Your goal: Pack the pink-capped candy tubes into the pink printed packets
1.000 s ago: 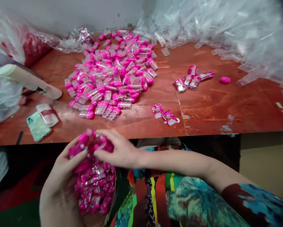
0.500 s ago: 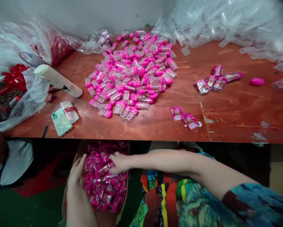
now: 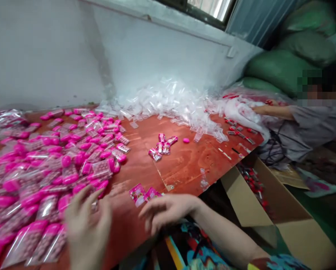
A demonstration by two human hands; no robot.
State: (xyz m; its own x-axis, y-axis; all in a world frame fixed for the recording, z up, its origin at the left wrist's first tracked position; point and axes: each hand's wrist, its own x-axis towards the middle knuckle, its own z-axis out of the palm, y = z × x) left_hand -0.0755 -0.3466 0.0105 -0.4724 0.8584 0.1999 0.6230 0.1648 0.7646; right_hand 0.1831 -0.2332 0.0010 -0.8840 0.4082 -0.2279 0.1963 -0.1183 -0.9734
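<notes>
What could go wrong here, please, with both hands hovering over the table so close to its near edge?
The two pink sachets lie right at the table edge beside the right hand; a brush might knock them off. The left hand hovers at the rim of the pink packet pile, so a sweep could scatter packets. The open cardboard box stands below the edge, and strays may fall in.

A heap of filled packets (image 3: 52,165) covers the table's (image 3: 184,165) left half. Empty sleeves (image 3: 173,101) pile along its back edge. A few packets (image 3: 162,144) lie mid-table, two sachets (image 3: 144,194) at the front edge. A cardboard box (image 3: 271,210) stands below the right corner.
</notes>
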